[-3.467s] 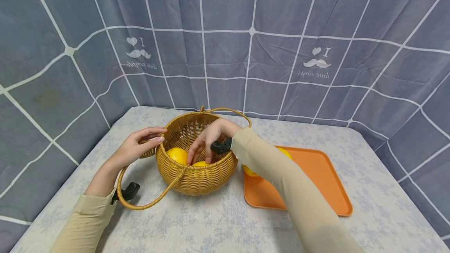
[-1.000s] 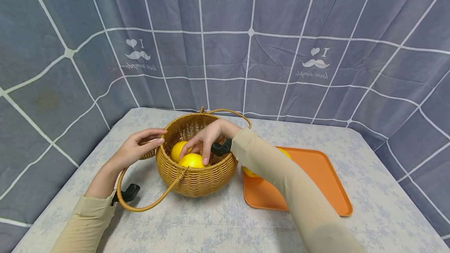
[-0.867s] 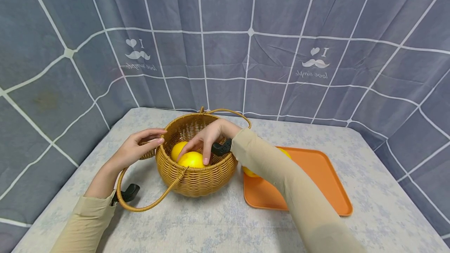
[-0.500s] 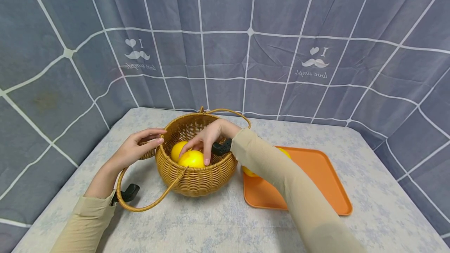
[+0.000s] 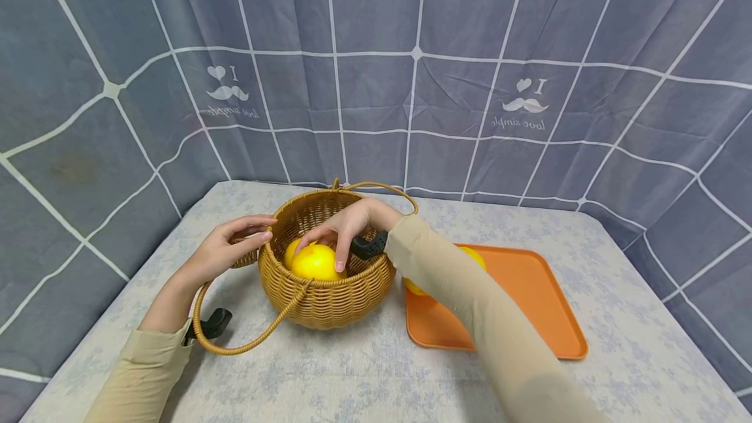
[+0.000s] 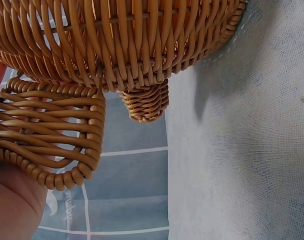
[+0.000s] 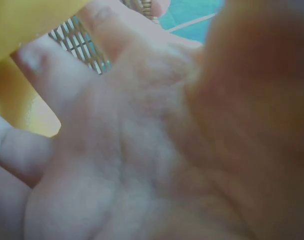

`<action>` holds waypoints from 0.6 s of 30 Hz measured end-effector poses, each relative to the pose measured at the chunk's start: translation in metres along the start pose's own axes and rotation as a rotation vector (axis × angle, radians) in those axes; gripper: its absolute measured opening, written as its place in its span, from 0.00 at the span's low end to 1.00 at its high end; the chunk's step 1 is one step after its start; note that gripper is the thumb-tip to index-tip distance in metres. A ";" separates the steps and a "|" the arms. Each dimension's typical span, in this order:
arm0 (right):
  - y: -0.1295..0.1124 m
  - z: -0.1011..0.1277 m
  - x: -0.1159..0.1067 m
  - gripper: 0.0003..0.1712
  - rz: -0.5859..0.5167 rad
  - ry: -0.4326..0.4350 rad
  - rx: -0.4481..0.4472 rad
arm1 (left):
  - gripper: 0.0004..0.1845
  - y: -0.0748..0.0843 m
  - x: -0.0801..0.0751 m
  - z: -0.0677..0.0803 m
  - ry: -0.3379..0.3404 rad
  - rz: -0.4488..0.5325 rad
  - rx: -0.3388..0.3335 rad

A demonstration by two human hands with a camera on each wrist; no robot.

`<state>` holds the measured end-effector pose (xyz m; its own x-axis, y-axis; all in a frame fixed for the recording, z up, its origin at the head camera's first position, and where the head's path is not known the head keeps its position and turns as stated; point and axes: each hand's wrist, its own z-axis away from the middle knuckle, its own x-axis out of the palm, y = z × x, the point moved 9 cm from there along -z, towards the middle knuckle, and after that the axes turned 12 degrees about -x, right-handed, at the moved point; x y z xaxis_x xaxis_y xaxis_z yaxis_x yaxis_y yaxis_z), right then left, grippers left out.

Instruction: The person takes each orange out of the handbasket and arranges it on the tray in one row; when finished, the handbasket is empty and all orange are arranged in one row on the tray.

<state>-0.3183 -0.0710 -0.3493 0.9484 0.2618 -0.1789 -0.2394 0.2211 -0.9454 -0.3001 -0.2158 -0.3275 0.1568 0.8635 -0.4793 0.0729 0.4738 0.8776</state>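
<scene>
A round wicker basket (image 5: 329, 292) stands on the table. My right hand (image 5: 336, 240) reaches into it from above, and its fingers curl over a yellow round fruit (image 5: 314, 262) held at rim height. A second yellow fruit (image 5: 289, 250) lies behind it inside the basket. The right wrist view is filled by the palm (image 7: 141, 150), with a patch of yellow fruit (image 7: 26, 20) at the top left. My left hand (image 5: 258, 230) grips the basket's left rim by the woven side loop (image 6: 46, 130), which lies against the palm (image 6: 11, 205).
An orange tray (image 5: 529, 312) lies to the right of the basket, and a yellow fruit (image 5: 416, 286) on it is partly hidden by my right forearm. The basket's long handle (image 5: 235, 344) hangs down onto the table at the front left. A grey checked cloth backs the table.
My right hand closed on a yellow fruit low in the basket and has raised it to rim height. The left hand and the basket have stayed put.
</scene>
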 end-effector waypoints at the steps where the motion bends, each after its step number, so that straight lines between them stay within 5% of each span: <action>1: -0.001 0.000 -0.001 0.46 0.006 0.000 -0.011 | 0.22 0.000 0.000 0.000 0.000 0.000 -0.001; 9: -0.014 0.003 -0.006 0.48 -0.077 0.044 -0.108 | 0.22 -0.001 -0.001 0.001 -0.001 -0.006 -0.010; 18: -0.048 0.033 -0.021 0.55 -0.117 0.229 -0.332 | 0.21 -0.002 -0.001 0.000 -0.009 0.004 -0.008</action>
<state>-0.3336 -0.0559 -0.2911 0.9959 0.0290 -0.0857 -0.0829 -0.0879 -0.9927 -0.3000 -0.2177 -0.3291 0.1663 0.8640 -0.4753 0.0639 0.4715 0.8795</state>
